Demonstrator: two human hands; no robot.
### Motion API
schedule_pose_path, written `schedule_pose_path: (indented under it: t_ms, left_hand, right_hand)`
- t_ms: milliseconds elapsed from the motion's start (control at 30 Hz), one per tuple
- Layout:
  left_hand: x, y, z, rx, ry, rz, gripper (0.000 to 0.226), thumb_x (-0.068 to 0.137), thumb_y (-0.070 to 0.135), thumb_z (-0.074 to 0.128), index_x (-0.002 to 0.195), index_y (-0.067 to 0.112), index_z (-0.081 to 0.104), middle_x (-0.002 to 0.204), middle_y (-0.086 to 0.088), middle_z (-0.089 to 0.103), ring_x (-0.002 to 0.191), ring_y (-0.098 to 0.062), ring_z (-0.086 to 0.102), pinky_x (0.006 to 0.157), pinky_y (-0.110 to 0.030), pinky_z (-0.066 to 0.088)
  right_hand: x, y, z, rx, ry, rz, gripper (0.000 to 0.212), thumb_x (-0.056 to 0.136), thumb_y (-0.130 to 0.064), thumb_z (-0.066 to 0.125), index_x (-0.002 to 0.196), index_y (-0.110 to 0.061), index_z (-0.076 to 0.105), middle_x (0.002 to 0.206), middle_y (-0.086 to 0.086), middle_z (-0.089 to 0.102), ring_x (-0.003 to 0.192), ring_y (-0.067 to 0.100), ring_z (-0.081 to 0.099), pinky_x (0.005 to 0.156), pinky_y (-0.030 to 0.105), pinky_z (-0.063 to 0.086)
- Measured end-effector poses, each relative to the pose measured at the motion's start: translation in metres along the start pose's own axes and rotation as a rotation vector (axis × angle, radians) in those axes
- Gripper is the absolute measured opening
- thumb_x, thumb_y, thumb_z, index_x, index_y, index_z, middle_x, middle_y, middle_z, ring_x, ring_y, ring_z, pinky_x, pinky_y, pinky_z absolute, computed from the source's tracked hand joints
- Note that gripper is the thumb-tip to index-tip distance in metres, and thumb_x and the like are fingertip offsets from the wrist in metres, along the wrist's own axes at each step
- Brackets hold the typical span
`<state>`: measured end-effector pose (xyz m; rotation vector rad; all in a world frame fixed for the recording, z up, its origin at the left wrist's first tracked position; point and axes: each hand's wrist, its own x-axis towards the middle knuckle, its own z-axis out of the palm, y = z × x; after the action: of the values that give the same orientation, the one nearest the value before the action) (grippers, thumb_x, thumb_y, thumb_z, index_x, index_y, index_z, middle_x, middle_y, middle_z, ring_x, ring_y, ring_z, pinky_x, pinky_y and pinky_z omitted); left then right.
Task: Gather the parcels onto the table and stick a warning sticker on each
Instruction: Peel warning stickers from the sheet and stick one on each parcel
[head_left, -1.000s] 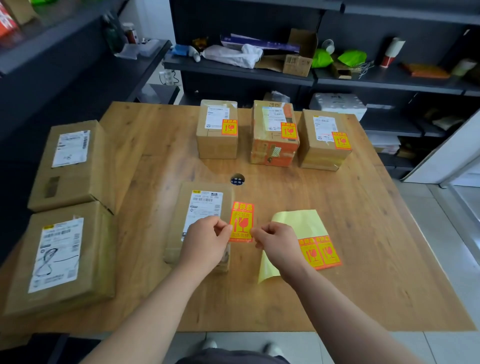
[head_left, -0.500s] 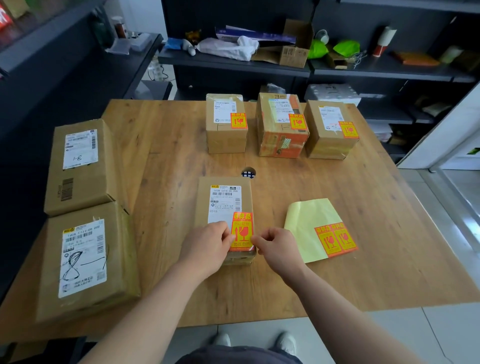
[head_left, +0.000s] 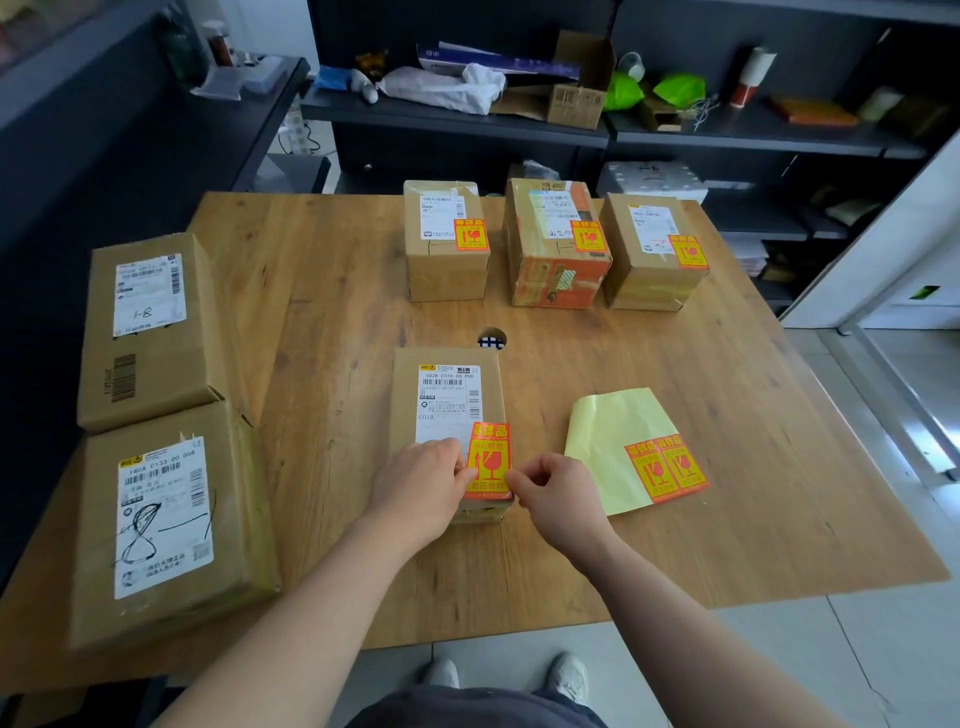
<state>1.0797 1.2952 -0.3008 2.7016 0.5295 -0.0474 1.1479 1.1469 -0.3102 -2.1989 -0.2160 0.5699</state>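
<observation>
Head view: our left hand (head_left: 423, 486) had its fingers curled, thumb and forefinger pinching the left edge of the warning sticker (head_left: 489, 460), and our right hand (head_left: 553, 493) pinched its lower right corner likewise. The sticker lay on the near right corner of the middle parcel (head_left: 405, 395), overlapping its white label (head_left: 447, 400). A second earlier we had held it in the air just right of that parcel; the backing sheet (head_left: 608, 431) stayed to the parcel's right.

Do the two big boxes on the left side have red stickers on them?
No, the far big box and the near big box show no red sticker anywhere on their tops.
</observation>
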Motion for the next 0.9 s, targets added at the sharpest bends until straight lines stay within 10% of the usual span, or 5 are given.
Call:
schedule_pose_path:
  t_ms: [900]
  left_hand:
    - [0.0054,0.0028,-0.0018,0.022,-0.049,-0.042,0.025,0.092,0.045,0.050,0.075,0.026,0.046,0.080,0.009,0.055,0.074,-0.016,0.048,0.057,-0.030,0.032]
  right_hand:
    - [0.0090,-0.0070,-0.0011,-0.085,-0.045,0.077,0.021,0.086,-0.031,0.066,0.067,-0.023,0.062,0.064,-0.008,0.063,0.058,0.006,0.060,0.043,0.013,0.038]
